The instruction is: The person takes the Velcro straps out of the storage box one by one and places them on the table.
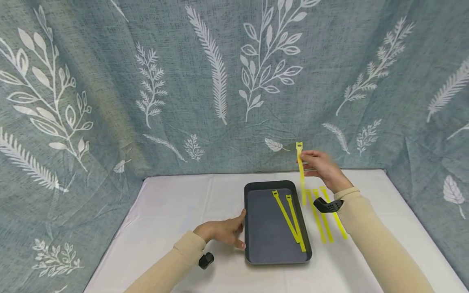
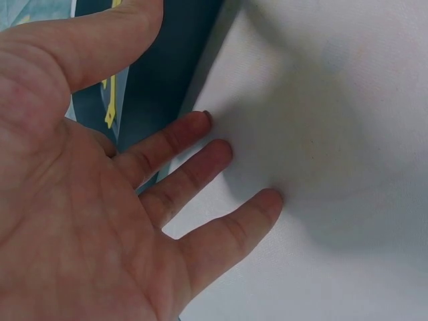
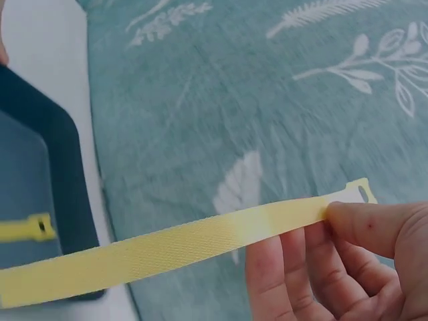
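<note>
"Where's the yellow cable tie (image 1: 300,162)?"
"My right grip (image 1: 324,167) pinches it near the far right corner of the dark tray (image 1: 264,230)."
"Left grip (image 1: 224,232)?"
"Spread at the tray's left edge; bench (image 1: 194,195) stretches leftward."

Leaf-patterned grey-green cloth (image 1: 176,81) behind white-covered table (image 1: 176,211)

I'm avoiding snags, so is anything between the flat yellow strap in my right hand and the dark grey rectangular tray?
Nothing visible beyond the raised right wall of the tray; the strap shows just outside it.
</note>
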`<state>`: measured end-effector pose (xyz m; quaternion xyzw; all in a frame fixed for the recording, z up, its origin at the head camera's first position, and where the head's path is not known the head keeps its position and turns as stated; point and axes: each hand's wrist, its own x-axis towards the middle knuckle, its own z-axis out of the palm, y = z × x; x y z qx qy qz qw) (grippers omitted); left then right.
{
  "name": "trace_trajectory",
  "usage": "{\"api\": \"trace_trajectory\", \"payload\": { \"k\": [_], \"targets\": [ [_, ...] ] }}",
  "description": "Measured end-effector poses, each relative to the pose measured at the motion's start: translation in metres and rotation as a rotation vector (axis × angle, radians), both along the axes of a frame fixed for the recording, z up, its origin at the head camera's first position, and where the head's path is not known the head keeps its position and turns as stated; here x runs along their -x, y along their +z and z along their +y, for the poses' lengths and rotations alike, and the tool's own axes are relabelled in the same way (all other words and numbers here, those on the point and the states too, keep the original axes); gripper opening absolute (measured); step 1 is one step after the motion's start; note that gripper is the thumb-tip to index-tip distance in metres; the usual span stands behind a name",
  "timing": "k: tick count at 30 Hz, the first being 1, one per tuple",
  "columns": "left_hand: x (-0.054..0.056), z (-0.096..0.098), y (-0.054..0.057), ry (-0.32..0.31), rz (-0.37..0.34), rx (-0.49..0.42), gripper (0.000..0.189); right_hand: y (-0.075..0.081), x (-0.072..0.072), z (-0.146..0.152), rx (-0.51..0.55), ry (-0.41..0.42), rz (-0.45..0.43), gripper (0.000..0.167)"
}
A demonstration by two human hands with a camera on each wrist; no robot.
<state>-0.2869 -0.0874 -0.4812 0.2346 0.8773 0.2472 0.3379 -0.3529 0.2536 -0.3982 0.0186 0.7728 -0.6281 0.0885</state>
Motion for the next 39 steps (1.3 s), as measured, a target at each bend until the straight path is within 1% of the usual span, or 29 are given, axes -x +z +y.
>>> {"api": "trace_trajectory", "payload": {
  "k": [5, 11, 15, 18, 22, 25, 27, 31, 35, 39],
  "targets": [
    [-0.001, 0.001, -0.001, 0.007, 0.01, 0.007, 0.116, 0.008, -0.001, 0.027, -0.042, -0.024, 0.021, 0.051],
    [-0.001, 0.003, -0.001, 0.01, 0.009, 0.008, 0.116, 0.016, -0.007, 0.065, -0.087, -0.049, 0.037, 0.046],
    [0.0, 0.003, -0.001, 0.01, 0.0, 0.003, 0.116, 0.016, -0.012, 0.089, -0.131, -0.051, 0.032, 0.048],
    [0.001, 0.002, -0.002, 0.007, 0.003, 0.004, 0.116, 0.012, -0.016, 0.105, -0.184, -0.043, 0.014, 0.056],
    [0.001, 0.001, -0.003, 0.006, 0.009, 0.003, 0.115, 0.003, -0.022, 0.119, -0.236, -0.044, -0.022, 0.067],
    [-0.002, 0.0, -0.004, 0.009, -0.005, -0.007, 0.115, -0.009, -0.026, 0.125, -0.252, -0.056, -0.063, 0.07],
    [-0.004, 0.0, -0.005, 0.005, -0.014, -0.012, 0.114, -0.018, -0.029, 0.128, -0.252, -0.062, -0.087, 0.07],
    [-0.005, 0.001, -0.005, -0.005, -0.013, -0.014, 0.114, -0.034, -0.033, 0.134, -0.267, -0.03, -0.104, 0.068],
    [-0.003, 0.002, -0.001, -0.006, 0.0, -0.001, 0.113, -0.048, -0.03, 0.136, -0.289, -0.033, -0.115, 0.065],
    [-0.003, 0.002, -0.001, 0.005, -0.007, -0.002, 0.113, -0.062, -0.029, 0.134, -0.28, -0.037, -0.146, 0.061]
  ]
}}
